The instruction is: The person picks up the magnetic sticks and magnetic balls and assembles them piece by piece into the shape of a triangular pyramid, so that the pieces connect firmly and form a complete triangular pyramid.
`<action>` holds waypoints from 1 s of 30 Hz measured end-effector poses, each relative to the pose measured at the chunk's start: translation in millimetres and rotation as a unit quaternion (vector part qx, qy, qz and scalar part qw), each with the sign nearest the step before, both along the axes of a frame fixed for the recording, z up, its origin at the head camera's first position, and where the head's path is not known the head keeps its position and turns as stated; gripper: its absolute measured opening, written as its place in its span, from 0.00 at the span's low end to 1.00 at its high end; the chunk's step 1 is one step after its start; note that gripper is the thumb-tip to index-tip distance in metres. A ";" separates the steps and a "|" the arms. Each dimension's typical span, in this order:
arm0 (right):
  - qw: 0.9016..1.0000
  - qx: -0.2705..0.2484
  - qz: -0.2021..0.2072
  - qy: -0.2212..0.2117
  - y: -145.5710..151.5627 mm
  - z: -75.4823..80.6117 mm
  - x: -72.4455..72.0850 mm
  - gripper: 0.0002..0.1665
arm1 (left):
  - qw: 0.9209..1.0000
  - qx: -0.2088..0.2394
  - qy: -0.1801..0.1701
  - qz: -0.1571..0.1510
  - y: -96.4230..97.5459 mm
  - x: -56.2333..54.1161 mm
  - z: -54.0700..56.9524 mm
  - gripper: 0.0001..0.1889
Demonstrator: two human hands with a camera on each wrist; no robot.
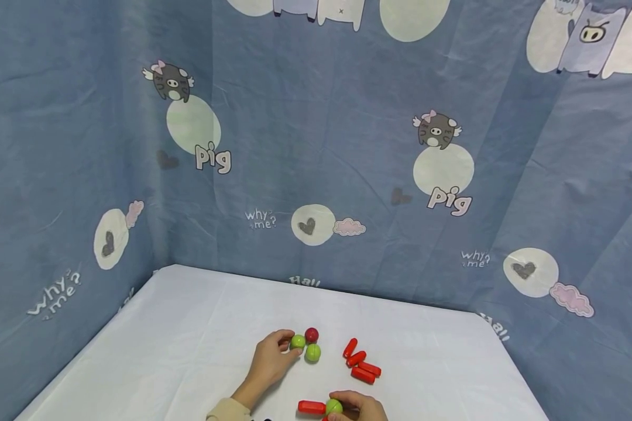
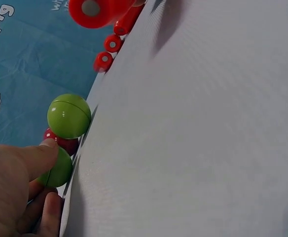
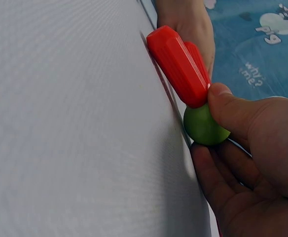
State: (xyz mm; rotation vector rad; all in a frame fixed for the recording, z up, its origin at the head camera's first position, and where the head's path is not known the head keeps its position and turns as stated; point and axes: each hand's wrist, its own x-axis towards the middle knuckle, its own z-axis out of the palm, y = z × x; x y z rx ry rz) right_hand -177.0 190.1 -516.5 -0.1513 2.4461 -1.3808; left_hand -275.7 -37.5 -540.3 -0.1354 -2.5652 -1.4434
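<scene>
My left hand holds a green ball between thumb and fingers on the table. A dark red ball and a second green ball sit close beside it. At the near edge of the head view, my right hand pinches another green ball. A red faceted rod meets that ball on its left side. The right wrist view shows a second red rod, partly hidden behind the first. Thumb and fingers cover part of each held ball.
Several loose red rods lie on the white-covered table, right of the balls. Grey discs show in rod ends in the left wrist view. A blue printed curtain rises behind the table and at its left side.
</scene>
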 end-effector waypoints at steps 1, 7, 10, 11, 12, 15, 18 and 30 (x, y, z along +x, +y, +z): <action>1.000 -0.001 0.000 0.000 0.1 -0.1 0.1 0.32 | 1.000 -0.001 0.002 0.000 0.4 -0.2 0.2 0.21; 1.000 -0.003 -0.002 -0.002 1.0 -0.8 -1.2 0.32 | 1.000 -0.004 0.011 0.000 2.2 -1.2 0.9 0.21; 1.000 0.000 0.002 0.002 1.1 -1.5 -1.2 0.33 | 1.000 -0.008 0.011 -0.001 3.1 -2.1 0.4 0.21; 1.000 -0.001 0.002 0.001 1.1 -1.5 -1.2 0.33 | 1.000 -0.008 0.011 -0.001 3.4 -2.5 0.1 0.21; 1.000 -0.002 0.001 0.000 1.0 -1.6 -1.2 0.33 | 1.000 -0.010 0.013 0.000 3.7 -2.9 -0.3 0.20; 1.000 -0.008 -0.004 -0.010 0.9 -1.7 -1.1 0.32 | 1.000 -0.014 0.015 0.002 4.4 -3.5 -1.1 0.20; 1.000 -0.009 -0.008 -0.016 0.2 -2.4 -0.5 0.31 | 1.000 -0.016 0.014 0.004 4.6 -3.5 -1.3 0.20; 1.000 -0.011 -0.015 -0.005 1.0 -3.8 0.1 0.28 | 1.000 -0.004 -0.013 -0.002 2.4 -6.9 -0.3 0.19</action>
